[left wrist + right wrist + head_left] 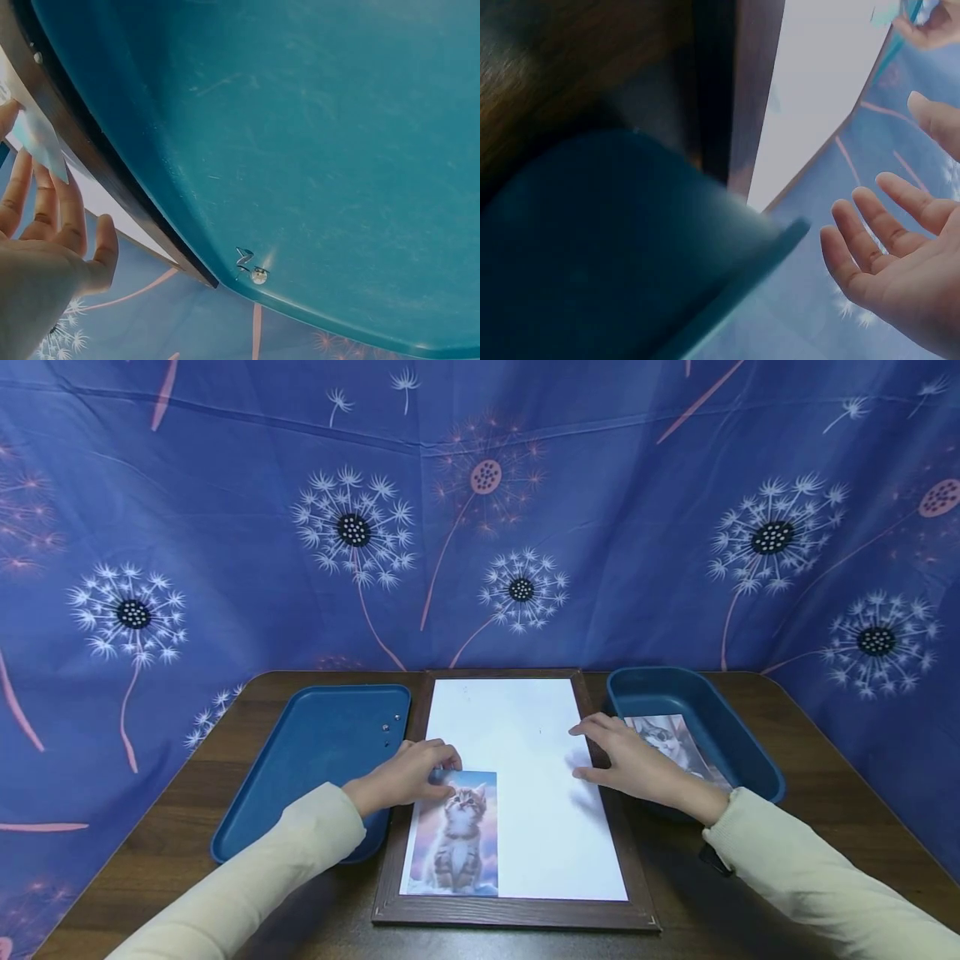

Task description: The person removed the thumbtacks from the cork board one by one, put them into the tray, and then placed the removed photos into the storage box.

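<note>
A kitten picture point(460, 843), a paper card with a pink and blue sky, lies upright at the lower left of a white board point(540, 827) in a brown wooden frame point(517, 910). My left hand point(411, 774) pinches the card near its upper left corner; in the left wrist view the card's corner point(45, 146) shows between thumb and fingers. Over the board's right side hangs my right hand point(630, 760), its fingers apart and holding nothing. The right wrist view shows those fingers point(870, 232) loosely bent.
A flat blue tray point(315, 752) stands left of the frame, with several small shiny pieces point(386, 727) near its right edge. At the right, a deeper blue bin point(738, 739) holds another cat picture point(667, 739). Behind the wooden table point(165, 802) hangs a blue dandelion-print cloth point(600, 527).
</note>
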A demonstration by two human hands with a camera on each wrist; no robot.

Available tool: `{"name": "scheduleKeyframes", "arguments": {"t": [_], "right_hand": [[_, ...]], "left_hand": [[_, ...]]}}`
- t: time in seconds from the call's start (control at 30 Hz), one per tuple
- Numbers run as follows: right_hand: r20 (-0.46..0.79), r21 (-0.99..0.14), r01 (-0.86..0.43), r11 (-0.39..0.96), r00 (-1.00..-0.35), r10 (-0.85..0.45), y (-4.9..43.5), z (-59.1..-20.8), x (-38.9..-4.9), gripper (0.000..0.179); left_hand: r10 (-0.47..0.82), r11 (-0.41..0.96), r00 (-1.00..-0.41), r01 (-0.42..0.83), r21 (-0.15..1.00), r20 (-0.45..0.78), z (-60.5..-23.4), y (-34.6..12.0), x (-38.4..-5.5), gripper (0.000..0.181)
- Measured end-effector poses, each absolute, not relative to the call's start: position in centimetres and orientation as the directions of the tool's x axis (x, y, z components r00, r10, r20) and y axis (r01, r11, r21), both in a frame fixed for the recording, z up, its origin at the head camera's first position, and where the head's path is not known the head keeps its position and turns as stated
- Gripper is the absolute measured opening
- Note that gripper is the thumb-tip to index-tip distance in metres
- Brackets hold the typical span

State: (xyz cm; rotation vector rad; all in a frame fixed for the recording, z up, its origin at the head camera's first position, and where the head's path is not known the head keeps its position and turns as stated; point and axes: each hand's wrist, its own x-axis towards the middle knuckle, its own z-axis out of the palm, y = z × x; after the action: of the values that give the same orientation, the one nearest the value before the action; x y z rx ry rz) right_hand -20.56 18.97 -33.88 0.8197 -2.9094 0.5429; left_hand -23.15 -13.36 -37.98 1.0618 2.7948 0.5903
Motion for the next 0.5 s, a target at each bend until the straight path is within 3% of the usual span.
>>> {"name": "scheduleKeyframes", "arguments": {"t": [0.5], "right_hand": [[0.162, -0.383, -0.43, 0.818, -0.903, -0.399, 23.6, -33.6, -21.5, 0.053]], "left_hand": [[0.668, 0.673, -0.744, 0.611, 0.417, 0.012, -37.8, -13.3, -23.3, 0.031]]}}
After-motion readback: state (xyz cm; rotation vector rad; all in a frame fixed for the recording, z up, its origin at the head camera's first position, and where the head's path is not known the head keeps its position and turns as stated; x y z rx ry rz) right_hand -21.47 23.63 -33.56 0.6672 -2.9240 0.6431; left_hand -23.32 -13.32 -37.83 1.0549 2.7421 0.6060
